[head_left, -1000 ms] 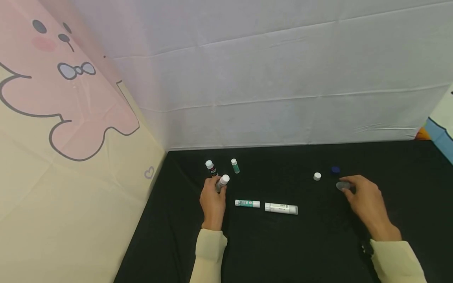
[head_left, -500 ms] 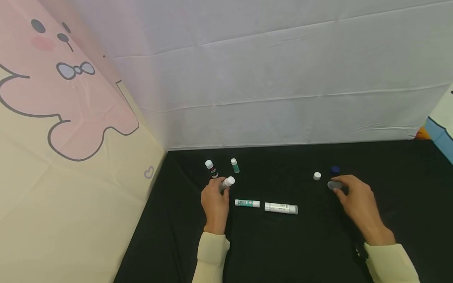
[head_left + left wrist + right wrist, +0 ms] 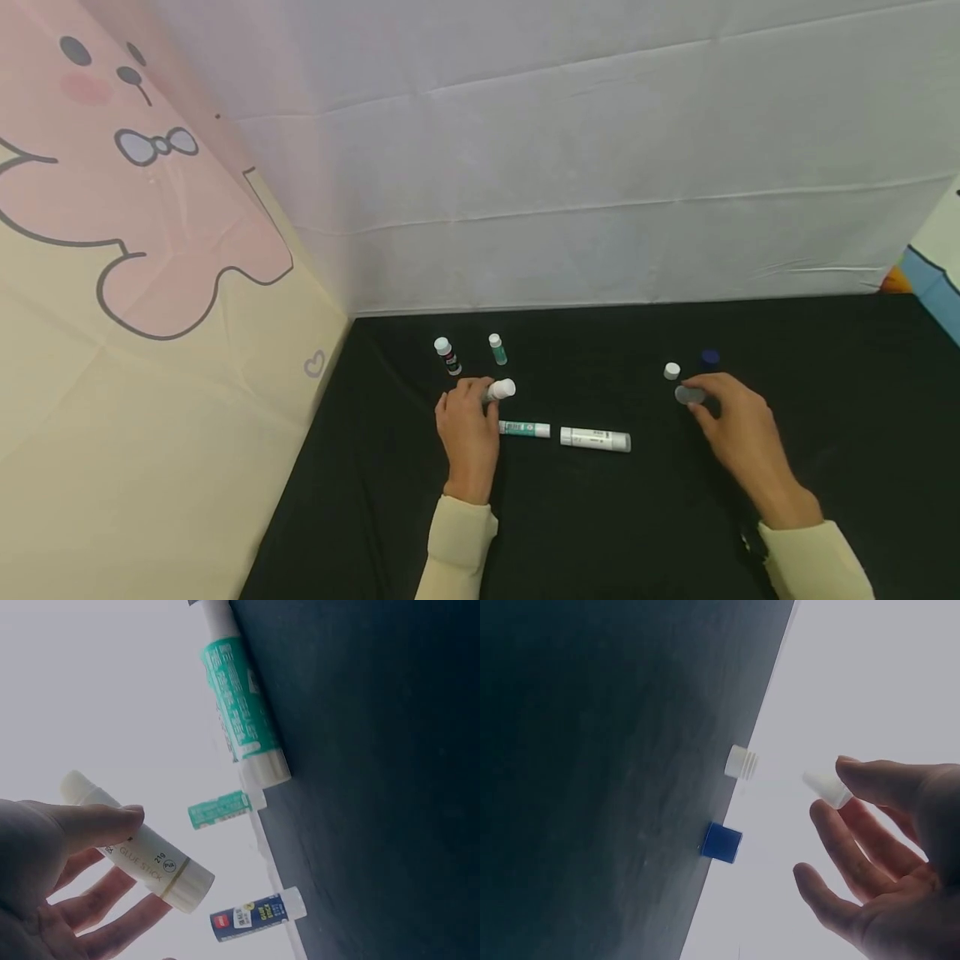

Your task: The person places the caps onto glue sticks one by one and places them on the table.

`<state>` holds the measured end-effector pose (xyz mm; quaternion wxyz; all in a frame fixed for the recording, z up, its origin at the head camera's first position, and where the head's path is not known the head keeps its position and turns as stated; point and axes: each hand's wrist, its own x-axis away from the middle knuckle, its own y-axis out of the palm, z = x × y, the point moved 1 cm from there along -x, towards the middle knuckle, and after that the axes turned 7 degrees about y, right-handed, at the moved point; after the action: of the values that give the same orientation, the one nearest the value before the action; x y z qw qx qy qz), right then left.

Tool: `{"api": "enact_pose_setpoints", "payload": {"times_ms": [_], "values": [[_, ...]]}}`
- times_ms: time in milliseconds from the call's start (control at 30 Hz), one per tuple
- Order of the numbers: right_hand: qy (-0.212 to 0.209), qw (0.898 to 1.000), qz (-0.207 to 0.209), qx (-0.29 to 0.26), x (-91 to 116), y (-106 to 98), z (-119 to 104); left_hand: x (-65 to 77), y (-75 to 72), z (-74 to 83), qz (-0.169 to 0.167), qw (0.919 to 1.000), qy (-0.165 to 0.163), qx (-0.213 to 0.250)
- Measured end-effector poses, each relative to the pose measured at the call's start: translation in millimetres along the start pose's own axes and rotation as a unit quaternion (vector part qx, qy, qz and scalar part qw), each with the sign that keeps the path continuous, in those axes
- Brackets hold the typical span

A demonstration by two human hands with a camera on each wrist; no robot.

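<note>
My left hand point(image 3: 468, 437) grips a white glue stick point(image 3: 161, 862), tilted, its thumb across the barrel and fingers behind it. In the head view the stick's white end points right, just above a lying green-and-white glue stick point(image 3: 527, 429). On the right side my right hand point(image 3: 738, 437) pinches a small translucent cap point(image 3: 831, 789) between thumb and fingertips. A white cap point(image 3: 672, 371) and a dark blue cap point(image 3: 709, 357) stand on the table just beyond that hand.
A dark blue glue stick point(image 3: 448, 357) and a green one point(image 3: 498, 350) stand upright at the back left of the black-covered table point(image 3: 600, 533). A large white glue stick point(image 3: 595, 439) lies mid-table. Light cloth point(image 3: 600, 150) hangs behind, with a patterned cloth point(image 3: 187, 400) at left.
My left hand has moved right with the glue stick, which now tilts more to the right. My right hand has shifted left with the translucent cap. The standing sticks and other caps stay put.
</note>
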<state>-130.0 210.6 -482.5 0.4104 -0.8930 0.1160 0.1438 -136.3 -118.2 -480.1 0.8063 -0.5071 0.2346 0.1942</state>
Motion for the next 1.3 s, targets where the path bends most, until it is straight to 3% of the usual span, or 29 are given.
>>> {"api": "enact_pose_setpoints", "payload": {"times_ms": [633,1300], "values": [[-0.109,0.993,0.001,-0.036,5.7,16.7,-33.2,10.8,5.5,26.9,-0.028,0.9983,0.047,-0.021],[-0.184,0.981,0.0,-0.066,10.5,25.3,-54.8,19.2,11.4,49.4,-0.044,0.9948,0.088,-0.027]]}}
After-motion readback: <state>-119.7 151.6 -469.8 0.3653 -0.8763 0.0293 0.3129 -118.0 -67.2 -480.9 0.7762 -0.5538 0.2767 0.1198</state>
